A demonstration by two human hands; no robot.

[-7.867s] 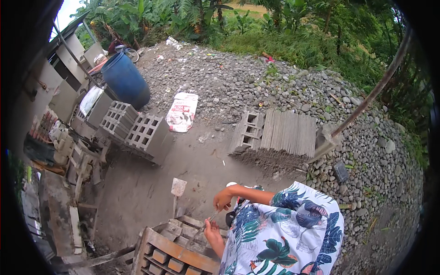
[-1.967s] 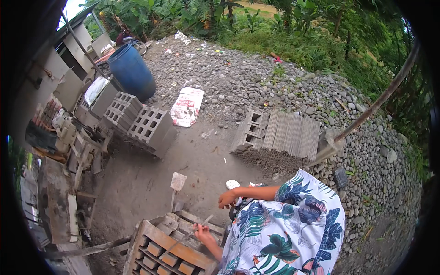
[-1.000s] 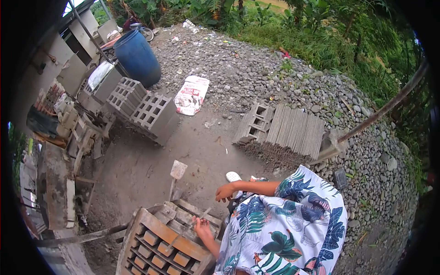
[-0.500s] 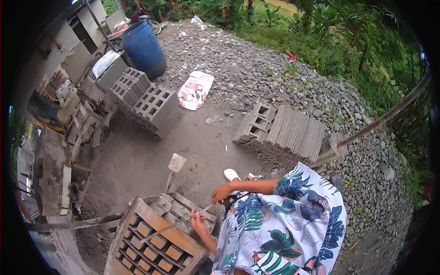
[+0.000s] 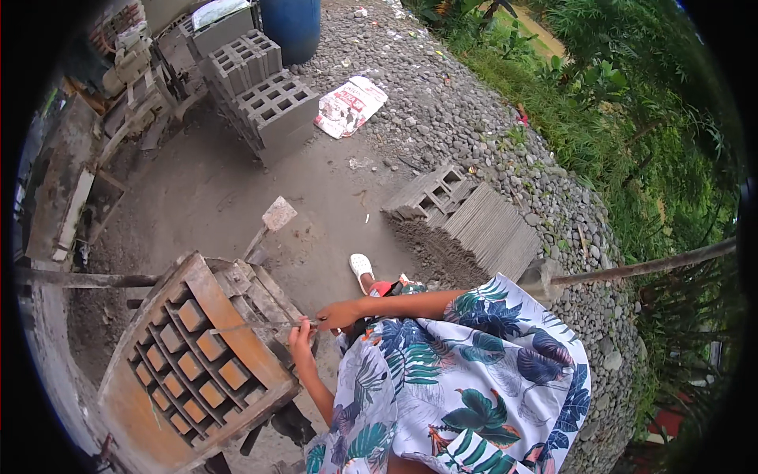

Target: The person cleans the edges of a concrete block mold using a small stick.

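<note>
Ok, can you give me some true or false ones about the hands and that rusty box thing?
1. Both hands hold a thin metal rod. True: the right hand and the left hand close on its near end.
2. The rusty mould has round holes. False: its openings are square, set in rows.
3. The rod lies over the mould. True.
4. The blue barrel stands right beside the hands. False: it is far off, beyond the stacked grey hollow blocks.
5. A white shoe shows on the ground past the hands. True.
</note>
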